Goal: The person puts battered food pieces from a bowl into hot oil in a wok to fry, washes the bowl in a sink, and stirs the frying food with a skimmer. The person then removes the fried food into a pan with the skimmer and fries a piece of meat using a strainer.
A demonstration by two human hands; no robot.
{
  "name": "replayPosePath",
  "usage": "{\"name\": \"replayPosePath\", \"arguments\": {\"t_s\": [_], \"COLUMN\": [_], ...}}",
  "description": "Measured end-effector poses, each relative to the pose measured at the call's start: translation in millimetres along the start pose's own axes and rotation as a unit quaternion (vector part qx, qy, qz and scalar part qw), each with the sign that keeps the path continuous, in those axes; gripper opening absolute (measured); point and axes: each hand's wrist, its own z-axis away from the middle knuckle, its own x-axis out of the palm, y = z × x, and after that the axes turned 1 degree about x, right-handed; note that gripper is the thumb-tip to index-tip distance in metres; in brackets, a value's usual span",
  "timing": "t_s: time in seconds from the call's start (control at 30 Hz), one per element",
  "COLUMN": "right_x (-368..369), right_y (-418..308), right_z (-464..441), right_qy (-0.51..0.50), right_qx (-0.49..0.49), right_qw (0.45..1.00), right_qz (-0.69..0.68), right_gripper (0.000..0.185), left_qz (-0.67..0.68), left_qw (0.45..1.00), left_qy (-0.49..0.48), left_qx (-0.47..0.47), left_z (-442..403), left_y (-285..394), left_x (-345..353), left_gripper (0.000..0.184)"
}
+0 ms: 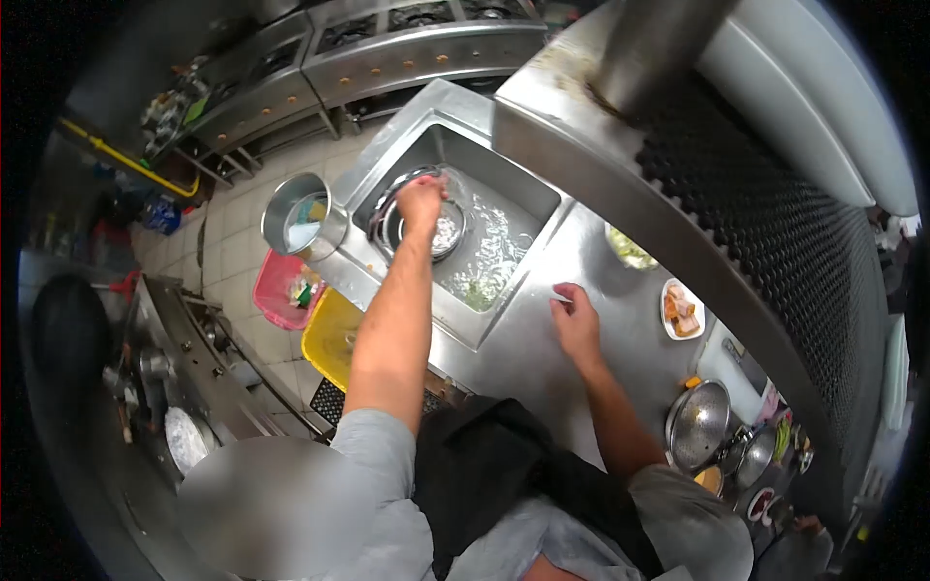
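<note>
One metal bowl [383, 217] beneath the left hand [421, 201]
That hand's grip I cannot tell; the right hand [578, 327], loose and unclenched, has the counter [523, 347] below it.

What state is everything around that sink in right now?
Sink: holds water
Metal bowl: inside the sink
Metal pot: uncovered, holding items
Pink bin: uncovered, holding items
Yellow bin: uncovered
White dish: holding food pieces
Left hand: at the metal bowl, grip unclear
Right hand: fingers partly curled, thumb apart

Glare sparkles on the water [497, 237] – the outer edges bow, dim and blacken towards the corners.
</note>
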Motion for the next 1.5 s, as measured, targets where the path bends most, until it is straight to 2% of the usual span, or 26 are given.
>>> {"name": "replayPosePath", "arguments": {"t_s": [0.07, 0.1, 0.13, 0.2, 0.27, 0.4, 0.53, 0.6, 0.67, 0.7, 0.73, 0.77, 0.8, 0.83, 0.87, 0.93, 1.07, 1.13, 1.17, 1.23, 1.27, 1.3, 1.37, 1.4, 1.47, 1.5], "right_x": [13, 20, 28, 39, 51, 77, 142, 178, 206, 210, 210, 213, 209, 204, 199, 168, 65, 2, -36, -87, -107, -137, -164, -169, -157, -160], "right_y": [-5, -8, -12, -21, -34, -56, -51, -37, -39, -45, -53, -55, -60, -64, -63, -94, -216, -288, -324, -399, -427, -466, -511, -514, -512, -515], "right_z": [1, 0, 0, -3, -8, -34, -74, -86, -83, -76, -64, -52, -33, -17, -5, 28, 98, 120, 129, 125, 118, 112, 34, 5, -25, -42], "right_qy": [-0.018, -0.018, -0.024, -0.04, -0.018, -0.002, -0.107, -0.118, -0.134, -0.138, -0.141, -0.108, -0.083, -0.078, -0.102, -0.134, -0.11, 0.045, 0.084, 0.262, 0.344, 0.222, 0.117, 0.122, 0.119, 0.124], "right_qx": [0.003, 0.004, -0.016, -0.036, -0.046, -0.094, -0.13, -0.153, -0.175, -0.18, -0.16, -0.213, -0.224, -0.23, -0.26, -0.317, -0.484, -0.663, -0.68, -0.682, -0.6, -0.566, -0.502, -0.503, -0.325, -0.23], "right_qw": [1.0, 1.0, 0.999, 0.998, 0.997, 0.993, 0.985, 0.981, 0.975, 0.973, 0.977, 0.971, 0.971, 0.97, 0.96, 0.939, 0.868, 0.747, 0.727, 0.671, 0.689, 0.764, 0.787, 0.784, 0.921, 0.961], "right_qz": [-0.017, -0.016, -0.026, -0.037, -0.065, -0.066, -0.034, 0.001, 0.034, 0.032, 0.025, 0.015, 0.005, 0.006, -0.003, -0.009, -0.007, 0.012, 0.042, 0.124, 0.217, 0.217, 0.34, 0.342, 0.179, 0.085], "right_gripper": [0.028, 0.028, 0.028, 0.028, 0.026, 0.025, 0.02, 0.019, 0.018, 0.017, 0.014, 0.011, 0.01, 0.011, 0.01, 0.009, 0.018, 0.021, 0.022, 0.019, 0.021, 0.033, 0.028, 0.028, 0.035, 0.039], "left_qz": [0.064, -0.067, -0.068, -0.155, -0.107, -0.245, -0.25, -0.314, -0.336, -0.438, -0.444, -0.466, -0.46, -0.511, -0.497, -0.522, -0.497, -0.478, -0.467, -0.414, -0.368, -0.34, -0.311, -0.272, -0.231, -0.188], "left_qw": [0.998, 0.996, 0.996, 0.987, 0.994, 0.949, 0.94, 0.923, 0.938, 0.894, 0.896, 0.884, 0.884, 0.837, 0.85, 0.771, 0.821, 0.843, 0.857, 0.899, 0.925, 0.938, 0.948, 0.96, 0.968, 0.973], "left_qy": [0.005, 0.013, 0.014, -0.021, -0.017, -0.029, -0.047, -0.008, -0.021, -0.031, -0.015, -0.014, 0.014, -0.012, -0.009, -0.056, -0.102, -0.126, -0.121, -0.09, -0.069, -0.06, -0.049, -0.032, -0.029, -0.022], "left_qx": [-0.021, 0.051, 0.05, 0.025, -0.033, 0.199, 0.227, 0.221, 0.084, 0.087, -0.011, -0.032, -0.079, -0.194, -0.174, -0.36, -0.262, -0.21, -0.184, -0.115, -0.066, -0.015, 0.04, 0.059, 0.091, 0.134], "left_z": [1, -12, -10, -2, 3, 36, 142, 199, 255, 286, 314, 345, 373, 397, 432, 450, 452, 462, 455, 430, 420, 409, 394, 391, 396, 393], "left_y": [3, -19, -12, 9, 6, -42, -45, -68, -115, -128, -113, -135, -136, -148, -194, -204, -234, -250, -234, -199, -194, -178, -144, -123, -95, -80], "left_x": [-1, -1, -3, -11, -14, -36, -105, -150, -208, -238, -257, -284, -304, -326, -362, -384, -392, -403, -393, -373, -366, -357, -342, -333, -326, -320], "left_gripper": [0.02, 0.018, 0.018, 0.018, 0.019, 0.021, 0.027, 0.022, 0.012, 0.014, 0.016, 0.016, 0.015, 0.023, 0.037, 0.049, 0.047, 0.045, 0.043, 0.038, 0.035, 0.032, 0.03, 0.029, 0.028, 0.028]}}
